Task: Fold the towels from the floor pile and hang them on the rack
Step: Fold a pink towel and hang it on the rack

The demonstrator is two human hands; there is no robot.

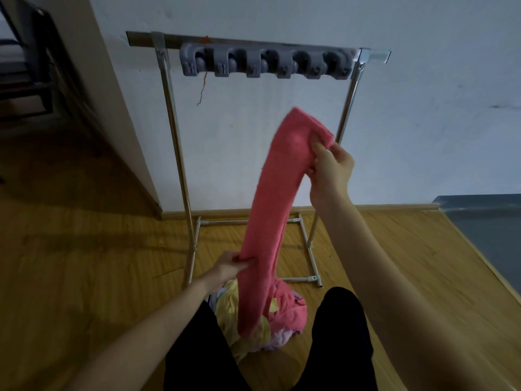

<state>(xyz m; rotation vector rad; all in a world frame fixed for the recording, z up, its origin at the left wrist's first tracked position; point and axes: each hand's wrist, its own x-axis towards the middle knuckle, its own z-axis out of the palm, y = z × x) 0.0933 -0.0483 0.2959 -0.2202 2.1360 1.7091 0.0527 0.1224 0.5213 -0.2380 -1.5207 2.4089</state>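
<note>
Now, writing: none readable.
Right hand [332,167]: fingers pinch pink towel [270,210] high.
Left hand [229,268]: fingers grip its middle.
Rack [174,131]: stands beyond the pile [284,309].

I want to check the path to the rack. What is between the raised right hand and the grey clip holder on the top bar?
In the head view, only bare white wall shows between the right hand and the grey clip holder.

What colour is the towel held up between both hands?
Pink towel, plain with no pattern; the head view shows it.
</note>
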